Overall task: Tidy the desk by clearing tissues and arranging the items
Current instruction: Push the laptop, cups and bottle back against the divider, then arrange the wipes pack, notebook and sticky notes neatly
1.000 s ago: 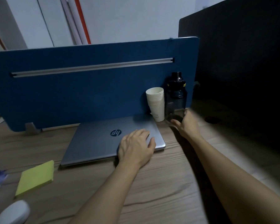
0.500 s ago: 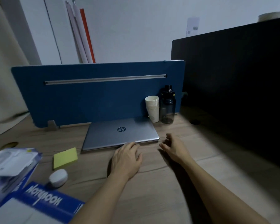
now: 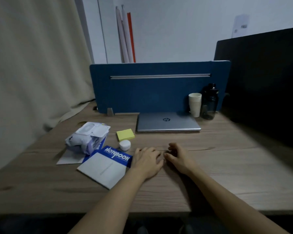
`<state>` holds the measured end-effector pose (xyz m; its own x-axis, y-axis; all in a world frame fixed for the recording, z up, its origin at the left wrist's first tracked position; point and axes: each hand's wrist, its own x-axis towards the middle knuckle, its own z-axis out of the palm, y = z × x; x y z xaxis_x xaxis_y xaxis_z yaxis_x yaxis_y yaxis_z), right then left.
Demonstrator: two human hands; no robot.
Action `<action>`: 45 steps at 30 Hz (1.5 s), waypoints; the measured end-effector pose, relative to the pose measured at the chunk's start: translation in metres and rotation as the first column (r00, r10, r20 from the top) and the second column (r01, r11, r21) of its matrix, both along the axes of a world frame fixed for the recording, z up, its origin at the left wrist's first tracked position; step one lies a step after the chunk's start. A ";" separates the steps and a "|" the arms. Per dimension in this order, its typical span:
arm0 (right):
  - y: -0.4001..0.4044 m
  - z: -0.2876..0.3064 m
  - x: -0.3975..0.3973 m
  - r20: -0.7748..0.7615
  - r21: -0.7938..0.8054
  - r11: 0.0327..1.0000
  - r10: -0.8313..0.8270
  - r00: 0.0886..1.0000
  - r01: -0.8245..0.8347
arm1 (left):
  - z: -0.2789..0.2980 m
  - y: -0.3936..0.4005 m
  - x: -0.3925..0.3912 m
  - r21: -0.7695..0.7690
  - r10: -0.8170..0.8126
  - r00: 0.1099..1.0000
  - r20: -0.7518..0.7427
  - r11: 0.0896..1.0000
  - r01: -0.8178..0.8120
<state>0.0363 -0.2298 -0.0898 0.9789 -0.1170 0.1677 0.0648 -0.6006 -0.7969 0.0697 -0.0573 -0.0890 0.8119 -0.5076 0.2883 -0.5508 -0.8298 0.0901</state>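
Observation:
My left hand (image 3: 146, 160) lies flat on the wooden desk (image 3: 218, 157), empty, its fingers just right of a blue-and-white notebook (image 3: 107, 163). Close beside it, my right hand (image 3: 178, 155) rests with fingers loosely curled and nothing in it. A pack of wet tissues (image 3: 87, 137) sits on papers at the left. A yellow sticky-note pad (image 3: 125, 134) and a small white round case (image 3: 125, 144) lie between the pack and my hands. At the back a shut silver laptop (image 3: 167, 122) lies against the blue divider (image 3: 159, 86).
A stack of paper cups (image 3: 195, 104) and a dark water bottle (image 3: 209, 102) stand at the back right, next to a black panel (image 3: 264, 78). A beige curtain (image 3: 34, 65) hangs along the left. The desk's front edge runs just below my forearms.
Both hands drew back from the laptop and bottle toward the middle of the desk. The view pulled away, bringing the notebook, tissue pack and white case into sight.

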 end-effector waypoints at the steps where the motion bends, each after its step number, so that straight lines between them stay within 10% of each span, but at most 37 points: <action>1: 0.012 -0.001 0.002 0.000 -0.003 1.000 0.014 1.000 -0.014 | 0.000 0.016 -0.001 -0.006 0.010 1.000 0.026 1.000 -0.010; 13: 0.085 -0.002 0.050 -0.045 -0.015 0.991 0.130 0.990 -0.131 | -0.007 0.143 0.024 -0.285 0.219 0.957 -0.188 0.921 -0.267; 24: 0.101 -0.002 0.094 -0.032 -0.094 0.958 0.267 0.963 -0.269 | -0.010 0.127 0.062 -0.175 0.226 0.959 -0.172 0.951 -0.256; 45: -0.058 -0.002 0.078 0.104 -0.088 0.988 -0.114 0.988 0.124 | -0.019 0.047 0.076 -0.145 0.099 0.980 -0.173 0.982 -0.124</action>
